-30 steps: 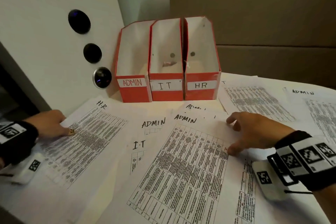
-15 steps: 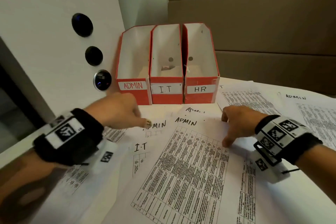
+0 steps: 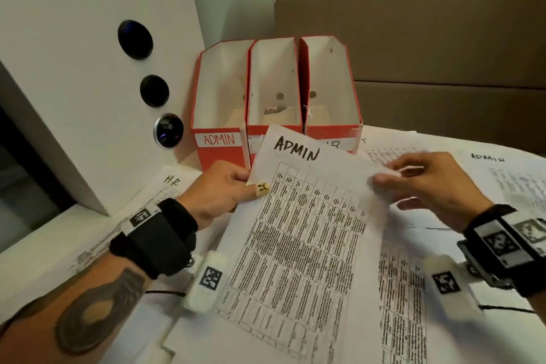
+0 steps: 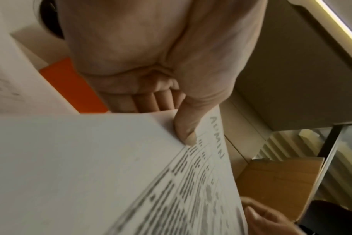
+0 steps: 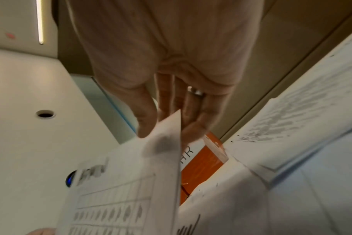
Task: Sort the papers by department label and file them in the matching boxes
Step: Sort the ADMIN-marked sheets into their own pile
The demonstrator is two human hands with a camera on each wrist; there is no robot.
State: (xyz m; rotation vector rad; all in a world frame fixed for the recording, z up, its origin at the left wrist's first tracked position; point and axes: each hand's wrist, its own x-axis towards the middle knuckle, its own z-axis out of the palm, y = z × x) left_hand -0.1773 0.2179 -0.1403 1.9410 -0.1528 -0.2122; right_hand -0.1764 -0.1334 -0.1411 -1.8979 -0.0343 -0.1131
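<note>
ADMIN sheet (image 3: 307,216) now off the table, between both hands.

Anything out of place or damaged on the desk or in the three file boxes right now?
Nothing damaged that I can see. The loose papers lie overlapping across the table, still unsorted. The left hand and right hand hold the ADMIN sheet tilted up, hiding the middle box label. Something small lies in that box; too blurred to identify.

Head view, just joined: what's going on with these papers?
Both hands hold one ADMIN sheet off the table: the left hand pinches its left edge, the right hand its right edge. The ADMIN box stands just behind, leftmost of three. Other sheets, including an HR sheet, lie unsorted.
</note>
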